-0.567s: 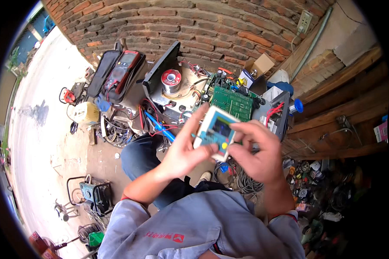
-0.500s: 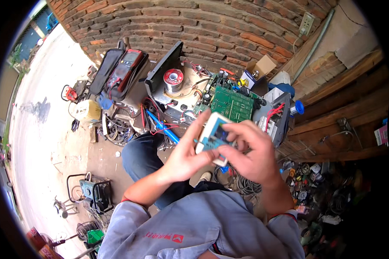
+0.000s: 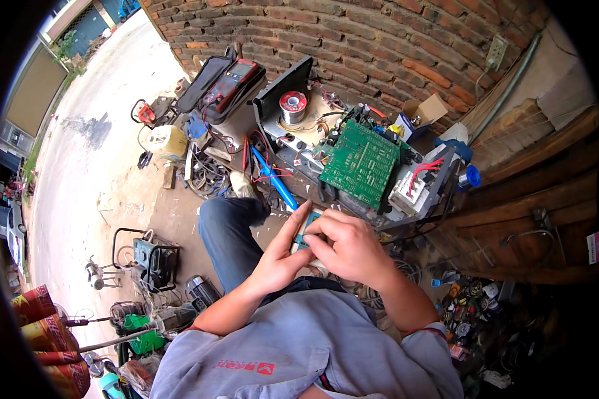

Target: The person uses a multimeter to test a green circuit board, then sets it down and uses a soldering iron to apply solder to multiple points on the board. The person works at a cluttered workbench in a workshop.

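Observation:
My left hand (image 3: 276, 261) is closed around a small handheld tester (image 3: 302, 234) with a white case and blue face, held above my lap. My right hand (image 3: 354, 247) is bent over it, thumb and fingers pinched together at its face. Whatever lies in that pinch is hidden, and most of the tester is covered. Just beyond the hands, a green circuit board (image 3: 359, 161) rests at a slant on an opened device chassis (image 3: 291, 158). A solder spool (image 3: 292, 114) stands upright on the chassis at the board's left.
A blue tube-shaped tool (image 3: 274, 178) and red leads lie left of the chassis. Behind is a red multimeter (image 3: 238, 74) in its case, before a brick wall (image 3: 353, 46). A framed machine (image 3: 150, 259) stands on the left floor; clutter (image 3: 476, 312) is heaped at right.
The view has shifted, so the bench shows lower and further right. Both hands have drawn nearer my body with the tester, and my right fingers have closed over its face, hiding the screen.

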A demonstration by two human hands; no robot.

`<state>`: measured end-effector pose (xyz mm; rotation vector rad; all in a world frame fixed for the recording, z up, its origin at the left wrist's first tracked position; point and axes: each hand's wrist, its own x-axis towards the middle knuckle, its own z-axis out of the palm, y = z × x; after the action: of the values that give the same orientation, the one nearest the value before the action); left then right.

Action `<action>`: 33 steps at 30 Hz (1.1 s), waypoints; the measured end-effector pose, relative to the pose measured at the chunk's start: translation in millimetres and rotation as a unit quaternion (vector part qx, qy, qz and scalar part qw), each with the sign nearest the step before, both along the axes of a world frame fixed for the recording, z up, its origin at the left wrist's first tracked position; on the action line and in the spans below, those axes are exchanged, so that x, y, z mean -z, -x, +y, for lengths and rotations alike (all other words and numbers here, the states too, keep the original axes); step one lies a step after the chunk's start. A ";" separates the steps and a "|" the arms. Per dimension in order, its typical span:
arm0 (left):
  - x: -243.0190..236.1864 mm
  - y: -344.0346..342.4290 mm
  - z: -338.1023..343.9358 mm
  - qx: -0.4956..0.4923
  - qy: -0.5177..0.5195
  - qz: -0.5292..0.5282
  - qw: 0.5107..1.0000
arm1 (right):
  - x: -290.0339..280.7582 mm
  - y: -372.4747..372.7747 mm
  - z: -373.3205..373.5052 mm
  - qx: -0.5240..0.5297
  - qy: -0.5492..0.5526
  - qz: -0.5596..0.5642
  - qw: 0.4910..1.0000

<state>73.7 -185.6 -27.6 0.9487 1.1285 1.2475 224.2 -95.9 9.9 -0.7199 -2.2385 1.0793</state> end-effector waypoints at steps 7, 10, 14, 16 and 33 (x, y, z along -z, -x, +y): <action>1.7 -2.9 3.1 -0.064 0.059 -0.162 0.983 | -0.8 4.3 18.9 0.024 0.130 0.070 0.989; -8.2 -0.5 10.6 -0.114 0.030 -0.190 0.975 | -14.2 6.7 49.0 0.014 0.373 0.140 0.917; -27.5 22.4 21.3 -0.073 0.006 -0.181 0.981 | -31.9 17.0 66.7 0.001 0.464 0.120 0.877; -30.1 34.0 29.7 -0.045 -0.021 -0.193 0.980 | -34.5 27.6 71.5 0.018 0.474 0.113 0.873; -2.5 135.7 91.7 0.070 -0.038 -0.220 0.972 | -41.3 112.8 97.0 0.129 0.468 0.091 0.869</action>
<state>-61.9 -94.0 -25.0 0.7437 0.6594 1.3115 111.5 1.0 51.2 -1.1818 -1.3039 1.9916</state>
